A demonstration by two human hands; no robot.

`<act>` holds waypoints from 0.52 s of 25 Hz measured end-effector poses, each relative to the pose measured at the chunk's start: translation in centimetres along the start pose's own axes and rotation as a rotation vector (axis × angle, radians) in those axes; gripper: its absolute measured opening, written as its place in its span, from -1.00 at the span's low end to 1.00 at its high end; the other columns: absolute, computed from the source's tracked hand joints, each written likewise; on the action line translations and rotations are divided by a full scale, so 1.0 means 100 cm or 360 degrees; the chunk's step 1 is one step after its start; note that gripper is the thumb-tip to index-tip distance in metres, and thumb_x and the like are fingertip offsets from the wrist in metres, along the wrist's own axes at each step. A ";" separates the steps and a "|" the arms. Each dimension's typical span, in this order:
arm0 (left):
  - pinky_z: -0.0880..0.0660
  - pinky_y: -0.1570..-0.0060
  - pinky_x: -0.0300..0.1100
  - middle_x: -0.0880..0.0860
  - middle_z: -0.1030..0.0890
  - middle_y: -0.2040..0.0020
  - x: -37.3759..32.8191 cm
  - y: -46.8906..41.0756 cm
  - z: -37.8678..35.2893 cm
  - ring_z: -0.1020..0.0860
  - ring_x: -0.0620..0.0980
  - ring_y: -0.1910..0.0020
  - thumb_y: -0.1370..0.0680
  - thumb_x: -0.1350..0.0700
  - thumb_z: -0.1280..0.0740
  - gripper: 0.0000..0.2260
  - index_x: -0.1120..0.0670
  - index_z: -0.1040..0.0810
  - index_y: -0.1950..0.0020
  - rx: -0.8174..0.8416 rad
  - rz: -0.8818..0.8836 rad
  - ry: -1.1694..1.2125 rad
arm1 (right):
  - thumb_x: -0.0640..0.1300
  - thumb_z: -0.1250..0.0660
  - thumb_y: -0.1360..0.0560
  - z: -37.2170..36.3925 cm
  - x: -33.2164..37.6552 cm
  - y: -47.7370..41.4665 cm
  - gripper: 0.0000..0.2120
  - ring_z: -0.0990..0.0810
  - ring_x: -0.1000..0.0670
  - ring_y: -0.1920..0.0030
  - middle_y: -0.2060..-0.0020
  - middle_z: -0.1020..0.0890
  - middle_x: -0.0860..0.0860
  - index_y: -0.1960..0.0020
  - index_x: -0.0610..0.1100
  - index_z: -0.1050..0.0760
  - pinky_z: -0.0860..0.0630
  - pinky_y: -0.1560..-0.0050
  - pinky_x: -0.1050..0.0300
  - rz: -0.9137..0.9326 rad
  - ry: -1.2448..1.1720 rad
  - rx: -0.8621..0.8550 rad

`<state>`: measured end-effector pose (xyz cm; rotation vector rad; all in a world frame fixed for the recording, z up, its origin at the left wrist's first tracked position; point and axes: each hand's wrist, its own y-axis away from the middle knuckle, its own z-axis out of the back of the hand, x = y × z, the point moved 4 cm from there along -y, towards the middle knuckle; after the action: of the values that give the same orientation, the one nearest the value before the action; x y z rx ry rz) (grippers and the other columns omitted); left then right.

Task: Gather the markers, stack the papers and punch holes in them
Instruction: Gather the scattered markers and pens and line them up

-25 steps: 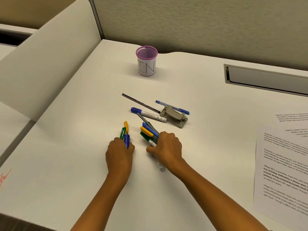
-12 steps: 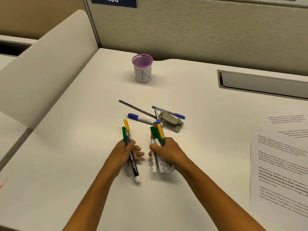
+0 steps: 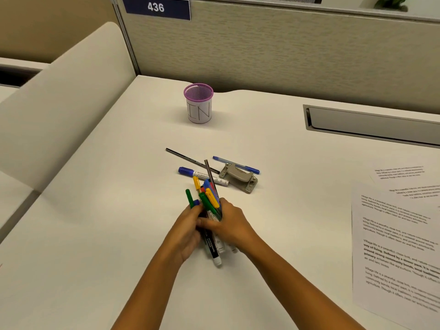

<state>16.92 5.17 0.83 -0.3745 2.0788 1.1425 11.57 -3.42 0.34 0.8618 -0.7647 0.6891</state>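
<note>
My left hand (image 3: 184, 232) and my right hand (image 3: 232, 225) are pressed together around one bundle of markers (image 3: 208, 201) with green, yellow, blue and red caps, held just above the desk. A blue-capped white marker (image 3: 202, 174), a thin dark pencil (image 3: 190, 160) and a blue pen (image 3: 235, 164) lie loose beyond the bundle. The grey hole punch (image 3: 239, 177) sits beside them. Printed papers (image 3: 395, 246) lie spread at the right edge. A purple mesh cup (image 3: 198, 103) labelled IN stands farther back.
A cubicle partition with a 436 sign (image 3: 156, 7) closes the back. A recessed grey cable slot (image 3: 371, 125) runs along the back right of the desk. A curved beige divider (image 3: 59, 110) rises on the left.
My two hands, each holding its own bunch of markers, have come together, and the two bunches are now merged into one bundle. The camera has tilted up slightly.
</note>
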 end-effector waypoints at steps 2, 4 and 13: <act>-0.63 0.20 -0.24 0.11 -0.65 -0.05 0.003 0.003 -0.004 -0.62 -0.02 -0.03 -0.61 -0.02 -0.16 -0.69 0.11 -0.55 -0.21 0.0008 -0.0044 0.0165 | 0.10 -0.50 -0.33 0.001 0.000 0.000 -0.40 -0.50 0.15 0.14 -0.06 -0.58 0.02 -0.26 -0.09 -0.38 -0.36 0.35 0.47 0.0063 0.0001 -0.0050; -0.62 0.15 -0.19 0.06 -0.68 -0.04 0.004 0.004 -0.008 -0.65 -0.03 -0.03 -0.48 -0.18 -0.21 -0.58 0.04 -0.57 -0.19 -0.0001 -0.0126 0.0214 | 0.10 -0.52 -0.30 0.005 0.002 0.000 -0.38 -0.51 0.14 0.11 -0.05 -0.59 0.03 -0.25 -0.09 -0.40 -0.39 0.36 0.50 0.0135 -0.0002 -0.0097; -0.50 -0.03 -0.44 -0.26 -0.47 -0.14 -0.012 0.008 -0.021 -0.49 -0.23 -0.13 -0.08 -0.25 -0.47 -0.27 -0.28 -0.29 -0.20 -0.0153 -0.0913 -0.0473 | -0.07 -0.37 -0.46 0.004 0.021 0.010 -0.58 -0.53 0.36 -0.02 -0.05 -0.52 0.29 -0.29 -0.04 -0.40 -0.43 0.03 0.58 0.0665 -0.0378 -0.0328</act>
<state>16.36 3.79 2.95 -0.7428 1.5194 0.8831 11.76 -2.83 2.63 0.6046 -1.2284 0.8660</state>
